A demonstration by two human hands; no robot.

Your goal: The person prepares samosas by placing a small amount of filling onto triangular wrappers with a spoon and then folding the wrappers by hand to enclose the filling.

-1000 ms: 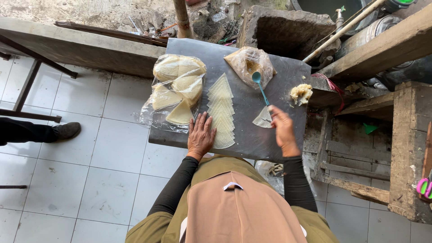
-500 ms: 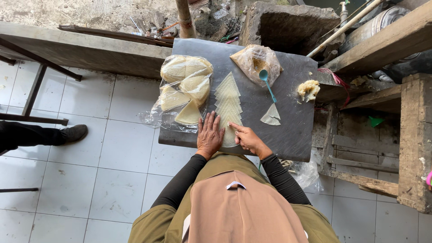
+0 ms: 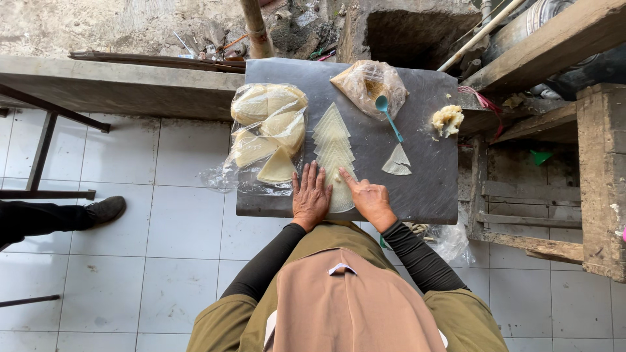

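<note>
Both hands now on wrapper row (image 3: 334,151): left hand (image 3: 311,195) flat, right hand (image 3: 366,197) moved off single wrapper (image 3: 396,161), fingertips peeling sheet, holding nothing.

bag of wrappers (image 3: 267,133): clear plastic, pale folded sheets inside, left part of the board, hanging over its left edge.
filling bag (image 3: 370,83): clear plastic, brownish contents, far side of the board.
spoon (image 3: 388,116): teal, bowl at the filling bag, handle running nearer and right.
lump (image 3: 447,120): yellowish, crumbly, at the right edge.
shoe (image 3: 104,210): dark, another person's, on white floor tiles (image 3: 163,261), far left.
green funnel (image 3: 540,156): among wooden frames, right.
</note>
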